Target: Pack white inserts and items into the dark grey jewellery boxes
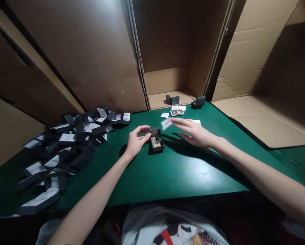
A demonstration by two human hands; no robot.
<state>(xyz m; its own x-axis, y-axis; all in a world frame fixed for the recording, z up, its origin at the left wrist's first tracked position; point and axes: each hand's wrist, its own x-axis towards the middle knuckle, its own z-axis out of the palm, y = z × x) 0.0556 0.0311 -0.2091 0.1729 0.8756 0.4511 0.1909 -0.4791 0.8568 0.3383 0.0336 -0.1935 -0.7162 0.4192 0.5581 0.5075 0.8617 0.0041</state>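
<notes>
A green table [183, 177] runs across the scene, and its smooth top catches a pale patch of glare right of the middle. Brown cardboard closes off the far side. A large creased sheet [91, 58] leans at the far left, an open cardboard box [167, 80] stands in the far middle with its mouth facing near, and a crumpled sheet [257, 47] rises at the far right. A flat cardboard panel [267, 122] lies over the table's right end. The light is dim, with deep shadow at both sides.
</notes>
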